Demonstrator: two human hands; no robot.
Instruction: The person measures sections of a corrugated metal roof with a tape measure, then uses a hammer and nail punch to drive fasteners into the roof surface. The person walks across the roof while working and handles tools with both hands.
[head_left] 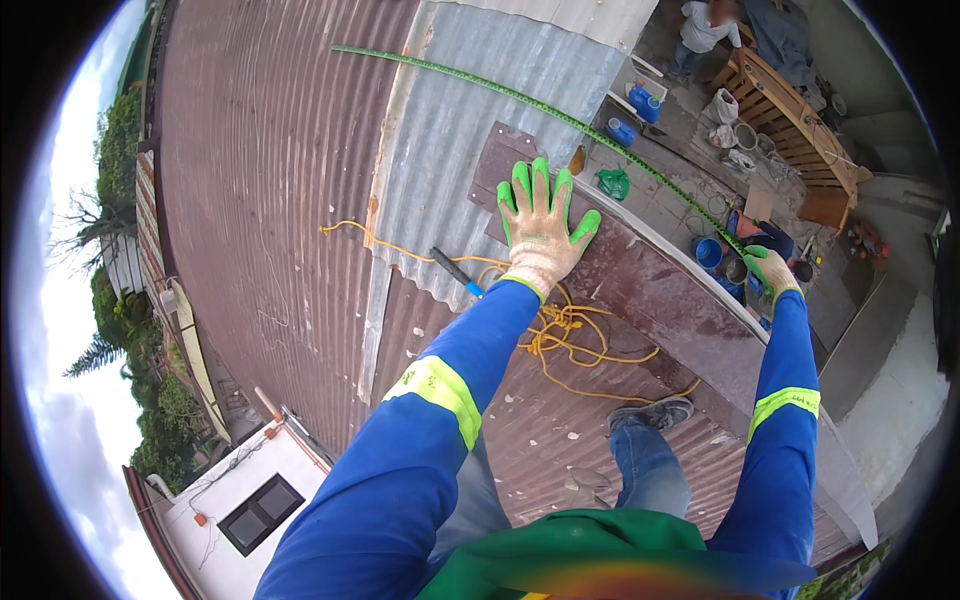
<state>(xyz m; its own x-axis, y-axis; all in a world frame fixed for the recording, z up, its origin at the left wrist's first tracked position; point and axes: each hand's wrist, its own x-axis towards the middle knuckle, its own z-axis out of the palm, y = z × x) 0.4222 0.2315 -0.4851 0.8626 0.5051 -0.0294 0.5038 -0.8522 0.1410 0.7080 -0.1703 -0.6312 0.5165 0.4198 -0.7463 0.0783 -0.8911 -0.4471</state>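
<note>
Nearest on my feed, a shoe (650, 412) rests on the brown roof (270, 200) beside a loose tangle of yellow rope (562, 318). Ahead of it I see my left hand (541, 235), gloved, fingers spread and holding nothing, laid palm down over the brown flashing (660, 290); a black-handled tool (455, 268) lies near it. My right hand (770, 268) is out past the roof edge, clasped around one end of the green strip (560, 116). From there the strip runs up and left across the grey sheet (470, 200) onto the brown roof. Below, I make out a blue bucket (708, 252), blue jugs (645, 103), a wooden frame (780, 110) and a person in a white shirt (708, 28).
</note>
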